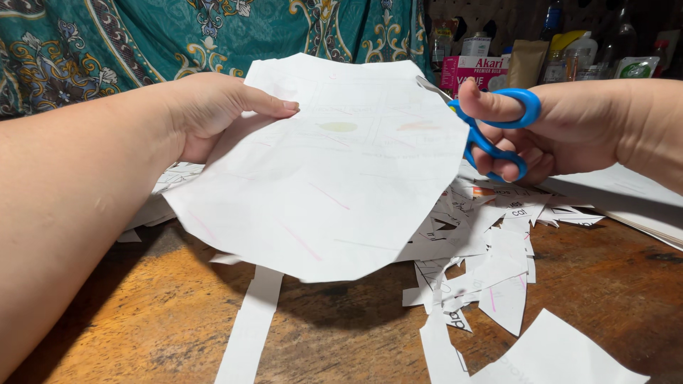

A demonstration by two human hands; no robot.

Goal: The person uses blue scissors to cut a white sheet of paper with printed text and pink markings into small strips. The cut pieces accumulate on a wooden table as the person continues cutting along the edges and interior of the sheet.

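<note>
Two hands lift our paper sheet clear above the wooden table: our left hand pinches its upper left edge, our right hand grips blue scissors biting the right edge, while paper scraps crowd the table beneath.

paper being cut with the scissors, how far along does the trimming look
Well along, it seems. Done: a pile of white paper offcuts lies on the wooden table, and most of the large white paper sheet has a rounded edge. In hand: the left hand holds the sheet while the right hand works the blue-handled scissors at its upper right edge. Left: that corner, apparently.
</note>
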